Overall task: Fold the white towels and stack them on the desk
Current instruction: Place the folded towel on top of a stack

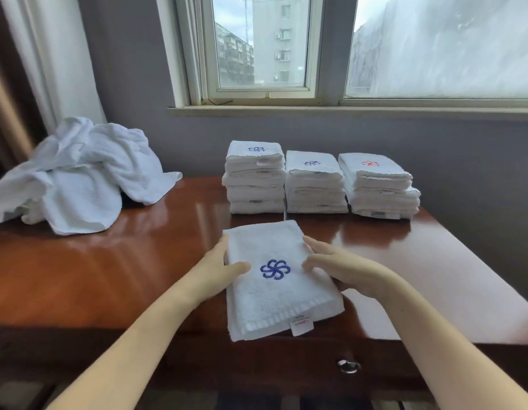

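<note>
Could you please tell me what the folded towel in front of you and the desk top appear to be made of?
The folded towel looks like white cotton terry, probably: matte fuzzy pile, a flat ribbed band near its hem. The desk looks like reddish wood or veneer under glossy lacquer: faint grain, bright mirror-like reflections.

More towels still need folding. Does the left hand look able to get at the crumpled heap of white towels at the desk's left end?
Probably yes: only bare brown wooden desk lies between the left hand and the crumpled towel heap, though that hand rests on the folded white towel.
</note>
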Demonstrator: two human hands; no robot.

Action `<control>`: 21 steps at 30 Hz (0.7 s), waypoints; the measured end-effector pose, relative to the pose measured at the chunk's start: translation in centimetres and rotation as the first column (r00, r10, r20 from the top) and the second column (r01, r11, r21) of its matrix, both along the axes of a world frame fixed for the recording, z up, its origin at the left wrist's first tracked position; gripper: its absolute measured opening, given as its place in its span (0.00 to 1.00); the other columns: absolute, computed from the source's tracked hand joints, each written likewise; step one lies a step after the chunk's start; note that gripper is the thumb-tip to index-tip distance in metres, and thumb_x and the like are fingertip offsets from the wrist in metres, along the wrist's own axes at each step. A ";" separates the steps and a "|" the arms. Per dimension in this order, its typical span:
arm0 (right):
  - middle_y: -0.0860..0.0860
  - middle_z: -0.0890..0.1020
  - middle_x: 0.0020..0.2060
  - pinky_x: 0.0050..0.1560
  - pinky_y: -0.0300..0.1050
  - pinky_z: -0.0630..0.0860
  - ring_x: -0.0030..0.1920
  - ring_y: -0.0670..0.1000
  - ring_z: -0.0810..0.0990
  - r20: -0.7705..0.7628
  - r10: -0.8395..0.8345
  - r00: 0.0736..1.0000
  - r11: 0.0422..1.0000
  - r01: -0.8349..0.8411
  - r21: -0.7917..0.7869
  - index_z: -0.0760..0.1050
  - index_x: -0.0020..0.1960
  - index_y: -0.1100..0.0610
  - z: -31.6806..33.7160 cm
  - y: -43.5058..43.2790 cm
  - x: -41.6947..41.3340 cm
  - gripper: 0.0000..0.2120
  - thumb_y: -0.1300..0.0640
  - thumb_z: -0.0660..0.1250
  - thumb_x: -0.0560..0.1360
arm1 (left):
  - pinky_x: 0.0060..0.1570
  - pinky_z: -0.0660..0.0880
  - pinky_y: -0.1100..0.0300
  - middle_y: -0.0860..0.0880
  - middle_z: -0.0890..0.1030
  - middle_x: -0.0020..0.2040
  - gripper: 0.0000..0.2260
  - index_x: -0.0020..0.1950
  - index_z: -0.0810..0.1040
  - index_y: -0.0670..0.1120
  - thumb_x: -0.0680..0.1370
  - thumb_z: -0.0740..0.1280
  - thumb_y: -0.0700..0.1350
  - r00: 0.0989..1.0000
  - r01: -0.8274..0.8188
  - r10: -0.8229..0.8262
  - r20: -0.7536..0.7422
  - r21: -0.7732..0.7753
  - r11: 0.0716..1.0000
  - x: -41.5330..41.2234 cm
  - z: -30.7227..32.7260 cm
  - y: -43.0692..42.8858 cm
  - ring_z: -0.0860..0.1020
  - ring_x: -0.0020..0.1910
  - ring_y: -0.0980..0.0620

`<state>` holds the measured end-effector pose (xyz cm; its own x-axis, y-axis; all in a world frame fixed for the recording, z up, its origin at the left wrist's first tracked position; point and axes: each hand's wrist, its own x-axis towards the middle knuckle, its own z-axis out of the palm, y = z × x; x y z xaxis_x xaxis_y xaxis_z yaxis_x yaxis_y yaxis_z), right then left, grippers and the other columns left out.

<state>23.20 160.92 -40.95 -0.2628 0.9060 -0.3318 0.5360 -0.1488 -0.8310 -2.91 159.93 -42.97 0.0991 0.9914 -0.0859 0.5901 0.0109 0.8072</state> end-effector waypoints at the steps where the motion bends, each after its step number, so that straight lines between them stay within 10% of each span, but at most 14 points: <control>1: 0.45 0.75 0.63 0.44 0.45 0.75 0.50 0.50 0.79 -0.022 0.009 1.000 1.000 -0.009 0.000 0.60 0.74 0.35 0.0 -0.1 0.0 0.31 0.53 0.64 0.75 | 0.54 0.77 0.59 0.62 0.76 0.62 0.27 0.75 0.62 0.61 0.78 0.68 0.50 0.999 0.023 -0.020 0.051 -0.054 0.998 -0.4 0.4 -0.5 0.77 0.60 0.58; 11: 0.52 0.74 0.64 0.51 0.48 0.81 0.55 0.52 0.81 -0.197 0.109 0.974 0.992 -0.118 -0.036 0.65 0.73 0.40 0.0 -1.0 1.2 0.33 0.67 0.64 0.75 | 0.51 0.80 0.59 0.48 0.80 0.58 0.39 0.79 0.60 0.55 0.72 0.73 0.38 0.985 0.112 -0.082 0.154 -0.204 0.973 -1.5 0.9 -2.1 0.82 0.54 0.55; 21: 0.45 0.73 0.66 0.44 0.42 0.79 0.54 0.51 0.83 -0.349 0.239 0.906 0.966 -0.184 0.183 0.59 0.76 0.41 0.3 -2.0 2.8 0.45 0.72 0.68 0.67 | 0.52 0.78 0.62 0.61 0.80 0.61 0.39 0.73 0.65 0.65 0.64 0.69 0.44 0.965 0.191 -0.197 0.175 0.050 0.980 -1.4 2.6 -2.3 0.81 0.56 0.56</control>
